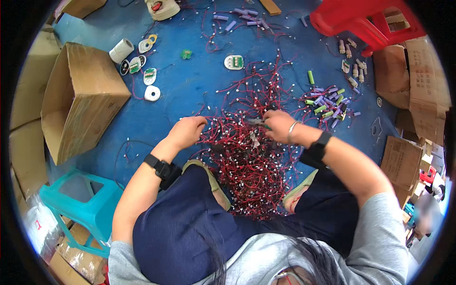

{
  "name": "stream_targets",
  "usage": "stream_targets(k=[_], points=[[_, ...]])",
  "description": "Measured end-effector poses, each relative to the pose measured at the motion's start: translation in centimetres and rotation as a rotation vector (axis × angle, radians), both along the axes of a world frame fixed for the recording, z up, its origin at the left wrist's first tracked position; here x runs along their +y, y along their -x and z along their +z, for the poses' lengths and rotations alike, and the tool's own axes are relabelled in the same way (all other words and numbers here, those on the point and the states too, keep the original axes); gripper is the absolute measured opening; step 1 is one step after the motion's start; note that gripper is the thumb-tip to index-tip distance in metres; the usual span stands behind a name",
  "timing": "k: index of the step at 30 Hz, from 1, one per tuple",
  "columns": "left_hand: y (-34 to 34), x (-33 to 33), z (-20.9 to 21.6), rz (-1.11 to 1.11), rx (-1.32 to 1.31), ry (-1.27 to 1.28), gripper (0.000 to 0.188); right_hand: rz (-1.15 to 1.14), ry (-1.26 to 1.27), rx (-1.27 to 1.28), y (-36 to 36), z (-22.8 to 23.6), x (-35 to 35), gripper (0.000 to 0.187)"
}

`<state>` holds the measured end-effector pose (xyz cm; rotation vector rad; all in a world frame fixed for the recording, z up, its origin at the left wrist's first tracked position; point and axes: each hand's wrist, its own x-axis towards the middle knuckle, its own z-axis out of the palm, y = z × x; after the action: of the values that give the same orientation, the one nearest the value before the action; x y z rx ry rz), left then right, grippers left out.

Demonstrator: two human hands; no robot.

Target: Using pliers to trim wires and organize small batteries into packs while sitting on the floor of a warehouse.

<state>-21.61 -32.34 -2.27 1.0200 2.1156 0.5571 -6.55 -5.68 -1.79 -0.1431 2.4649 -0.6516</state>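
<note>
A large heap of thin red and black wires (251, 180) with small white connectors lies on the blue floor between my feet. At its left edge is my left hand (186, 132), fingertips pinched together beside some red wires; whatever they hold is too small to make out. My right hand (280, 124) is closed around the handles of a pair of pliers (258, 122), whose dark jaws point left over the upper part of the heap. Among the wires lies a crumpled greyish scrap (255, 139).
Purple and green cylindrical battery cells (330, 102) are piled right of the wires, with more cells (247, 18) farther off. White device parts (233, 62) lie about. An open cardboard box (90, 95) and teal stool (85, 199) stand left; a red stool (342, 19) stands far right.
</note>
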Motion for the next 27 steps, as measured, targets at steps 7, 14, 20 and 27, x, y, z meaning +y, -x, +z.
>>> stream_targets(k=[7, 14, 20, 27], points=[[2.4, 2.2, 3.2, -0.119, 0.041, 0.050, 0.018, -0.359, 0.554, -0.305, 0.0, 11.6, 11.6, 0.040], [4.7, 10.2, 9.6, -0.453, 0.275, 0.012, 0.013, -0.503, 0.900, -0.153, -4.8, 15.7, 13.9, 0.047], [-0.8, 21.1, 15.0, -0.500, -0.018, -0.026, 0.020, -0.801, 1.063, -0.099, -8.8, 12.0, 14.9, 0.042], [-10.7, 26.9, 13.3, -0.062, -0.440, -0.234, 0.025, -0.856, 1.197, 0.029, -8.9, 6.5, 14.8, 0.042]])
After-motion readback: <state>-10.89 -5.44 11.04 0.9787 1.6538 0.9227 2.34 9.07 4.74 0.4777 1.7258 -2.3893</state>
